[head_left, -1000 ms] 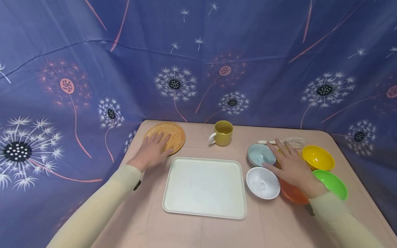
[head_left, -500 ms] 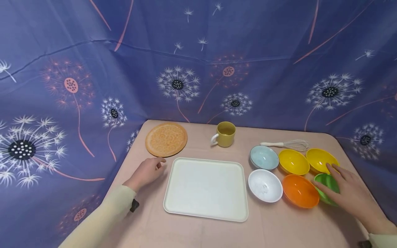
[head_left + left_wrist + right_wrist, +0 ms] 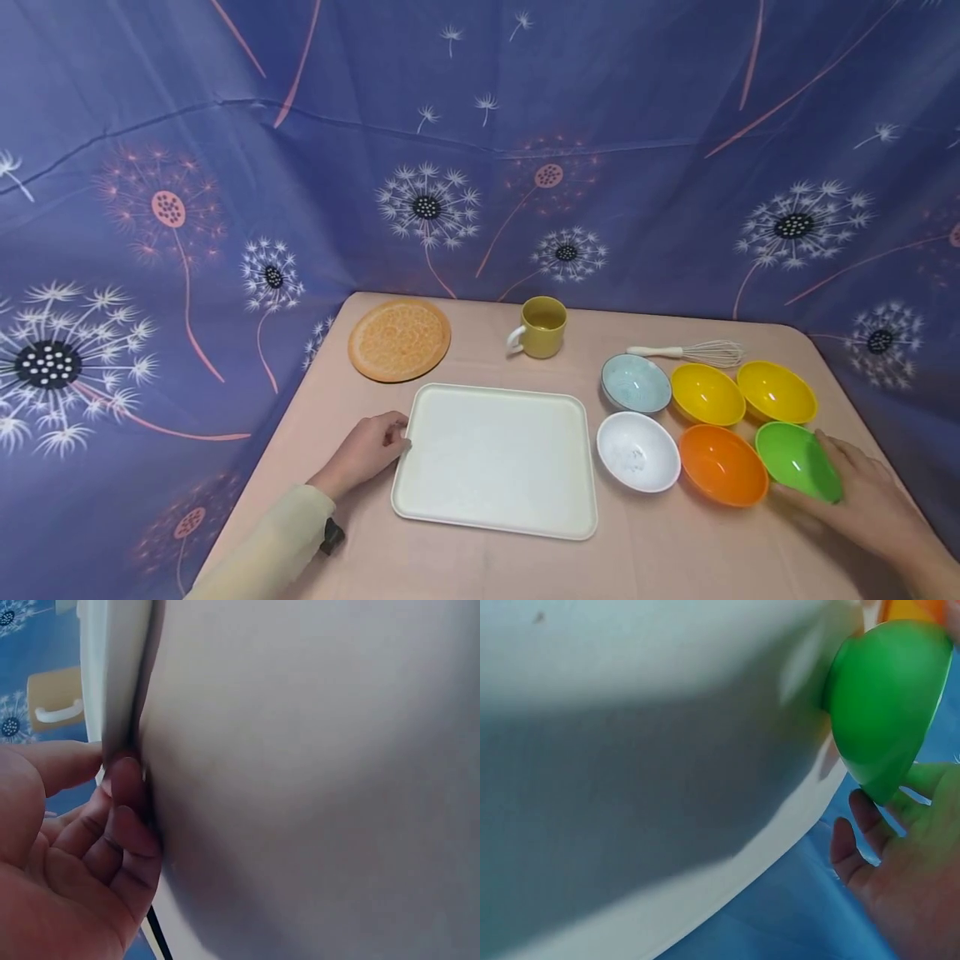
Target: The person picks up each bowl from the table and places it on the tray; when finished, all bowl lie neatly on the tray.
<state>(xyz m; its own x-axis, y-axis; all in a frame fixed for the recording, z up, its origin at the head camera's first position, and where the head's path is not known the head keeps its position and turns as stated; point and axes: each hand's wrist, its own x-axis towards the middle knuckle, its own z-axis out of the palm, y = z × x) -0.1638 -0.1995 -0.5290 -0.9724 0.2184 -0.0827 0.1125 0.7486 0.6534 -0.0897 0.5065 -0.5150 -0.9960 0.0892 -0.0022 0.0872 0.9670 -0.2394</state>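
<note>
In the head view my left hand (image 3: 367, 454) is at the left edge of the white rectangular tray (image 3: 495, 462). The left wrist view shows its thumb on the rim and curled fingers underneath, pinching the tray edge. My right hand (image 3: 873, 504) grips the green bowl (image 3: 798, 458) from the right, thumb on the near side and fingers at the far side. Seen from the right wrist, fingertips touch the rim of the green bowl (image 3: 889, 697), which stands on the table; the thumb is mostly out of that view.
An orange bowl (image 3: 723, 465) sits beside the green one. Around it stand a white bowl (image 3: 639, 452), a pale blue bowl (image 3: 636, 383) and two yellow bowls (image 3: 707, 393). Behind lie a whisk (image 3: 697, 352), a mustard mug (image 3: 543, 327) and a round pizza-like board (image 3: 400, 340).
My left hand has come down from the round board to the tray's left edge. My right hand has moved right and nearer from above the bowls, taking hold of the green bowl.
</note>
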